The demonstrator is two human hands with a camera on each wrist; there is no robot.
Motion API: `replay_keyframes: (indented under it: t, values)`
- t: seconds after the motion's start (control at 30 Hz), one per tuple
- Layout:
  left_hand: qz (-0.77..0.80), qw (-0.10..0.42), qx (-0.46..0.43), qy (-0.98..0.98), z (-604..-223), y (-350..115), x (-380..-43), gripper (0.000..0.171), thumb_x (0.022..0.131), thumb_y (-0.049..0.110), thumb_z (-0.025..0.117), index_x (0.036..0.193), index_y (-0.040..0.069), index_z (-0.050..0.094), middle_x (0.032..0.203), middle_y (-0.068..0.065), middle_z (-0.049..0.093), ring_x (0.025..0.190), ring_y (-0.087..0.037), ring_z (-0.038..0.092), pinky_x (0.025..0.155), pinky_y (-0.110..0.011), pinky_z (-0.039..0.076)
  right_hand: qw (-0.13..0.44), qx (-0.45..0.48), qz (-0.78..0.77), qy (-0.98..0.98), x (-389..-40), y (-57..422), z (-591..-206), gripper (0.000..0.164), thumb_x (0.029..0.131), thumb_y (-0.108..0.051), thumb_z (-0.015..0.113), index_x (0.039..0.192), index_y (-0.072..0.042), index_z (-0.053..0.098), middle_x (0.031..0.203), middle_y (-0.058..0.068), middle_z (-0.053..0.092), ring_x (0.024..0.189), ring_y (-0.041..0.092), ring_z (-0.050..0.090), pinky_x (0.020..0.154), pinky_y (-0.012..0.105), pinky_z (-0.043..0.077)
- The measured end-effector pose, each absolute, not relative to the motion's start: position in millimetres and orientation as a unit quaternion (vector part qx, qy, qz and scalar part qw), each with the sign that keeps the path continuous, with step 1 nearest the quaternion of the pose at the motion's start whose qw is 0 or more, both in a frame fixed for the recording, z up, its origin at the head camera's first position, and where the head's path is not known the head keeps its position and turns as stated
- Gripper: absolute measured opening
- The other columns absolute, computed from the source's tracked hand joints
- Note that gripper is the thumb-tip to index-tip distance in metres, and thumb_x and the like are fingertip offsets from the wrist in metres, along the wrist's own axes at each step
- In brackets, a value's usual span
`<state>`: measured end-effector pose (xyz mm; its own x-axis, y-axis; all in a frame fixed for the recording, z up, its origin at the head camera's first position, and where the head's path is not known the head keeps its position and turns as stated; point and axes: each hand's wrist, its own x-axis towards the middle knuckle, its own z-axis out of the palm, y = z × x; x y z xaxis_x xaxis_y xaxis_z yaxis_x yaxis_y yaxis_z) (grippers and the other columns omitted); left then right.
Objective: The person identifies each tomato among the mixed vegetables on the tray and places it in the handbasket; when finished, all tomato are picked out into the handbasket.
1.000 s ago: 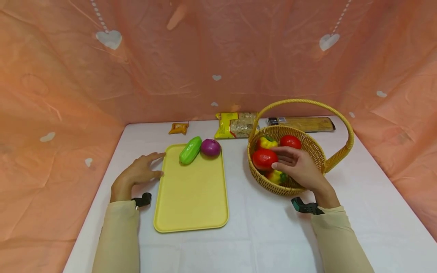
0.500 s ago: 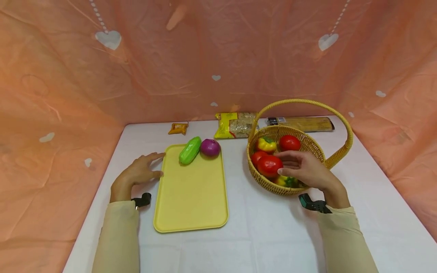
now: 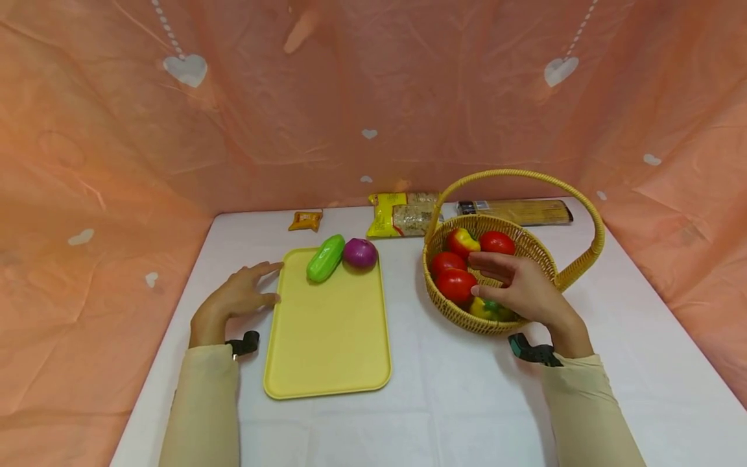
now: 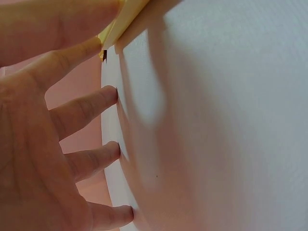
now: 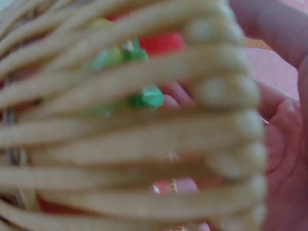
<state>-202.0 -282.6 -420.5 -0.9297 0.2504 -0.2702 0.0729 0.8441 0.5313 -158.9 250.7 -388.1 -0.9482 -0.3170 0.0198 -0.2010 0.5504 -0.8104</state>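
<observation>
My left hand [image 3: 236, 298] stands at the left edge of the yellow tray [image 3: 327, 344]. In the left wrist view its fingers are spread, with thumb and forefinger at the tray rim [image 4: 126, 21]. A green cucumber-like vegetable [image 3: 325, 258] and a purple onion [image 3: 360, 253] lie at the tray's far end. My right hand [image 3: 522, 285] is inside the wicker basket [image 3: 461, 318], fingers extended, thumb tip beside a red tomato [image 3: 456, 287]. Another tomato [image 3: 447, 264], a third tomato [image 3: 497, 242] and two yellow peppers, one far [image 3: 463, 243] and one near [image 3: 491, 310], lie there too. Basket weave blocks much of the right wrist view.
The basket's tall handle [image 3: 519, 173] arches over it. Behind lie a small orange packet [image 3: 305, 220], a yellow and clear bag [image 3: 403, 214] and a pack of thin sticks or noodles [image 3: 519, 212]. White cloth covers the table [image 3: 350, 434]; a pink curtain [image 3: 292, 130] hangs behind.
My right hand has lowered a tomato into the basket and let go, ending a little to the right. The far pepper has turned and shifted right. My left hand stays put.
</observation>
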Motion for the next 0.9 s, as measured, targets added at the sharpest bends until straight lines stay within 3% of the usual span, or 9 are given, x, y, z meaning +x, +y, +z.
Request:
replay_keyframes:
  t: [0.1, 0.23, 0.4, 0.47, 0.6, 0.77, 0.9]
  values:
    - [0.267, 0.169, 0.083, 0.945, -419.7, -281.8, -202.1, 0.077, 0.098, 0.022, 0.075, 0.167, 0.009, 0.045, 0.173, -0.032, 0.033, 0.160, -0.067, 0.015, 0.126, -0.083, 0.019, 0.070, -0.136, -0.465, 0.872, -159.1, 248.8, -388.0, 0.059, 0.096, -0.021, 0.086, 0.149, -0.004, 0.066, 0.147, 0.018, 0.071, 0.138, 0.039, 0.068, 0.099, 0.014, 0.057]
    - [0.270, 0.169, 0.085, 0.944, -419.9, -280.5, -202.6, 0.077, 0.098, 0.023, 0.076, 0.167, 0.009, 0.045, 0.173, -0.033, 0.033, 0.159, -0.067, 0.015, 0.126, -0.082, 0.019, 0.067, -0.136, -0.491, 0.858, -159.6, 248.9, -387.9, 0.056, 0.098, -0.020, 0.084, 0.149, -0.003, 0.066, 0.148, 0.018, 0.070, 0.138, 0.039, 0.068, 0.098, 0.013, 0.057]
    - [0.267, 0.170, 0.085, 0.945, -420.5, -281.1, -203.2, 0.078, 0.098, 0.023, 0.077, 0.167, 0.009, 0.045, 0.173, -0.032, 0.033, 0.159, -0.067, 0.017, 0.126, -0.082, 0.020, 0.042, -0.153, -0.528, 0.834, -159.1, 249.4, -385.2, 0.049, 0.103, -0.014, 0.077, 0.148, 0.003, 0.065, 0.150, 0.027, 0.066, 0.132, 0.022, 0.073, 0.102, 0.015, 0.056]
    - [0.265, 0.169, 0.090, 0.945, -420.2, -283.1, -203.1, 0.077, 0.098, 0.024, 0.076, 0.167, 0.009, 0.045, 0.172, -0.031, 0.037, 0.160, -0.063, 0.023, 0.126, -0.081, 0.023, 0.033, -0.158, -0.534, 0.830, -159.5, 248.4, -382.5, 0.048, 0.104, -0.014, 0.075, 0.148, 0.004, 0.064, 0.149, 0.030, 0.065, 0.129, 0.010, 0.073, 0.102, 0.014, 0.056]
    - [0.278, 0.153, 0.087, 0.944, -406.8, -291.7, -198.7, 0.072, 0.103, 0.028, 0.071, 0.168, 0.012, 0.045, 0.168, -0.031, 0.043, 0.155, -0.058, 0.037, 0.123, -0.079, 0.033, 0.012, -0.162, -0.528, 0.834, -163.1, 242.7, -374.7, 0.047, 0.106, -0.015, 0.074, 0.149, -0.001, 0.065, 0.150, 0.028, 0.065, 0.125, 0.001, 0.071, 0.102, 0.013, 0.056]
    - [0.288, 0.075, 0.108, 0.948, -364.4, -284.2, -191.8, 0.063, 0.108, 0.028, 0.067, 0.167, 0.016, 0.047, 0.168, -0.026, 0.047, 0.156, -0.053, 0.041, 0.122, -0.074, 0.036, -0.060, -0.162, -0.454, 0.874, -164.4, 239.4, -354.1, 0.048, 0.104, -0.018, 0.076, 0.150, -0.011, 0.067, 0.148, 0.017, 0.070, 0.130, 0.019, 0.072, 0.103, 0.008, 0.051]
    - [0.286, -0.040, 0.144, 0.947, -321.9, -267.5, -183.8, 0.057, 0.106, 0.018, 0.069, 0.160, 0.008, 0.056, 0.162, -0.024, 0.055, 0.153, -0.049, 0.046, 0.123, -0.071, 0.037, -0.133, -0.182, -0.359, 0.906, -167.7, 237.8, -330.6, 0.053, 0.101, -0.022, 0.080, 0.151, -0.014, 0.067, 0.150, 0.015, 0.070, 0.140, 0.037, 0.064, 0.118, 0.040, 0.054]
